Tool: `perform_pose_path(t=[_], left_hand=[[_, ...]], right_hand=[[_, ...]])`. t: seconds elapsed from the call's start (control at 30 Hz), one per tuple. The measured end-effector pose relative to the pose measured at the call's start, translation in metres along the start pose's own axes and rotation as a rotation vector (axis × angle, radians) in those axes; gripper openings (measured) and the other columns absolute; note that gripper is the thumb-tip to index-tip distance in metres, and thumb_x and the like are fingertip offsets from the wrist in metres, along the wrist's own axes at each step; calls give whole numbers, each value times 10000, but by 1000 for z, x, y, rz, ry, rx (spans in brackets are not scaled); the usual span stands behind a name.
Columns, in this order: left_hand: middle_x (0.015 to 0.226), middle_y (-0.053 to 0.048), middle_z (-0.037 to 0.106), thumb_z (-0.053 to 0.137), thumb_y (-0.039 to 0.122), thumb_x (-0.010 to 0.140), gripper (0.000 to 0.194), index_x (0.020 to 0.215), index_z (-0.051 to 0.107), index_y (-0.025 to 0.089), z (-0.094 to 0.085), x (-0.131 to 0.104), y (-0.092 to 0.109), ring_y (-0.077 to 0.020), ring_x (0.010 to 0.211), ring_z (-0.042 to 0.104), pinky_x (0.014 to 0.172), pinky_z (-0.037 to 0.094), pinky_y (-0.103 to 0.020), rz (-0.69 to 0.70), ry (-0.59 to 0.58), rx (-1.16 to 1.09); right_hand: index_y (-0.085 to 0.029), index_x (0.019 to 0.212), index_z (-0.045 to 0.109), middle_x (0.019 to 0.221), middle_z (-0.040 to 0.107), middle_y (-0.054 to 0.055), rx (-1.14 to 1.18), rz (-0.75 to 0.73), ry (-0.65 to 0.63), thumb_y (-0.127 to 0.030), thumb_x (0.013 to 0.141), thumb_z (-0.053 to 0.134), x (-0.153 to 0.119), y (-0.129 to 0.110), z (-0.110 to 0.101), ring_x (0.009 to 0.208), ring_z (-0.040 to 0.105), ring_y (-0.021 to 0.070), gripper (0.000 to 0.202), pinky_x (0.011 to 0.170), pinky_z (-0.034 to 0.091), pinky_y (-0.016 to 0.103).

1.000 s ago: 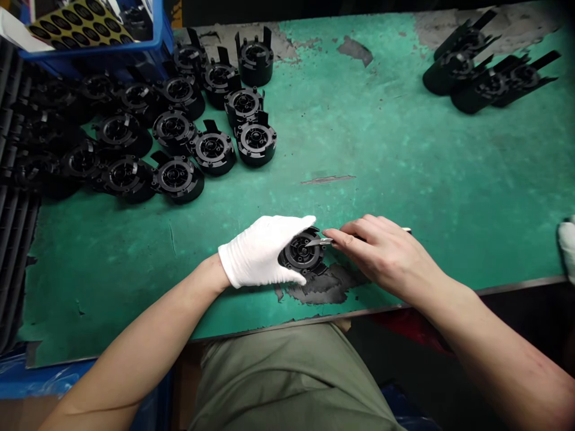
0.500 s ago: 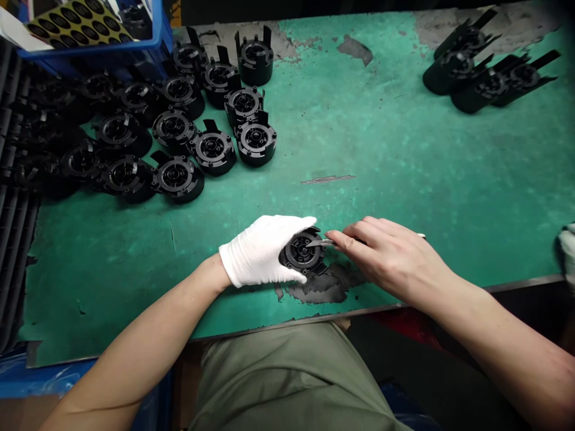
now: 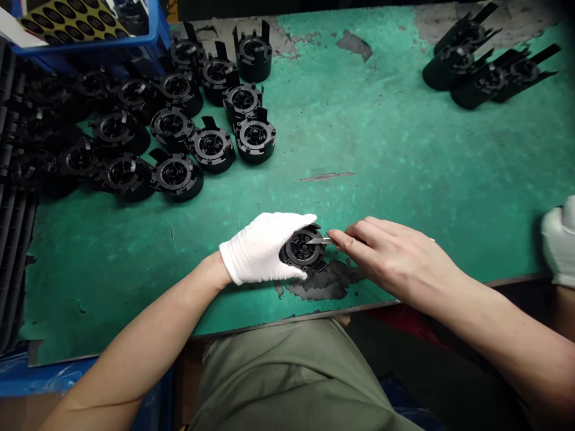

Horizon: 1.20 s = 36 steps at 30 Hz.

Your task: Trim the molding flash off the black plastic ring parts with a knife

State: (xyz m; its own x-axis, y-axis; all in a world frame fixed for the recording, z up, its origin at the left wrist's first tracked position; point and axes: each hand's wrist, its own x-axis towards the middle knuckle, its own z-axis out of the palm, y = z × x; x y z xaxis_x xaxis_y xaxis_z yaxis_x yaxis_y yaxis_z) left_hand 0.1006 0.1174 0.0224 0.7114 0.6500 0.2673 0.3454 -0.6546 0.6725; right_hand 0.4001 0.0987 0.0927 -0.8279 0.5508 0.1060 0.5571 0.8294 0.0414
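My left hand [image 3: 265, 248], in a white glove, is wrapped round a black round plastic part [image 3: 304, 247] near the table's front edge. The part's ringed face with spokes points up toward the camera. From the right, my bare right hand [image 3: 386, 254] grips a thin metal tool with a pointed blade [image 3: 318, 240]. Its tip lies over the middle of the part's face; whether it touches cannot be made out. The fingers under the right palm are partly hidden.
Many black round parts [image 3: 211, 143] crowd the green table's [image 3: 359, 137] left side, by a blue bin [image 3: 153, 45] with sticker sheets. Several taller black parts [image 3: 478, 84] lie at back right. Another person's gloved hand [image 3: 559, 242] is at the right edge.
The other person's gloved hand has come further into view from the right. My two hands, the held part and the tool have hardly moved; the view has shifted slightly.
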Motion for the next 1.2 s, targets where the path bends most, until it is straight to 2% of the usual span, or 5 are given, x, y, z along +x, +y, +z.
perform_pose_path(t=[0.2, 0.43, 0.63, 1.0, 1.2], left_hand=[[1524, -210, 689, 981, 525, 807, 1025, 1622, 461, 186, 1, 1, 0, -389, 1394, 710, 1195, 586, -532, -5, 0, -15], [1514, -202, 696, 979, 510, 811, 1016, 1625, 458, 196, 1, 1, 0, -388, 1390, 712, 1193, 588, -535, 4, 11, -22], [1508, -214, 699, 1004, 497, 783, 1039, 1614, 472, 171, 1, 0, 0, -383, 1384, 717, 1193, 592, -511, 13, 25, -19], [1514, -214, 696, 985, 501, 800, 1010, 1610, 475, 177, 1, 0, -1, -387, 1394, 710, 1190, 592, -531, 10, 22, -18], [1516, -211, 694, 970, 521, 813, 997, 1608, 473, 179, 1, 0, -1, -383, 1388, 714, 1194, 588, -532, 7, 15, -15]], right_hand=[[-67, 1319, 685, 879, 592, 52, 4, 49, -6, 41, 993, 487, 0, -12, -7, 729, 483, 192, 396, 659, 371, 325], [-65, 1389, 620, 925, 618, 74, 3, 139, 13, 3, 1040, 456, -7, -34, -3, 769, 507, 208, 392, 684, 396, 324], [-39, 1371, 609, 897, 594, 70, -41, 201, 23, 45, 978, 459, -5, -49, -2, 762, 489, 222, 429, 655, 368, 344], [-84, 1375, 587, 862, 599, 68, -21, 175, -1, 65, 946, 471, -5, -48, -4, 755, 506, 234, 469, 641, 383, 362], [-77, 1441, 560, 929, 657, 99, -9, 205, 30, 21, 1015, 480, -13, -51, 4, 792, 531, 234, 444, 675, 422, 350]])
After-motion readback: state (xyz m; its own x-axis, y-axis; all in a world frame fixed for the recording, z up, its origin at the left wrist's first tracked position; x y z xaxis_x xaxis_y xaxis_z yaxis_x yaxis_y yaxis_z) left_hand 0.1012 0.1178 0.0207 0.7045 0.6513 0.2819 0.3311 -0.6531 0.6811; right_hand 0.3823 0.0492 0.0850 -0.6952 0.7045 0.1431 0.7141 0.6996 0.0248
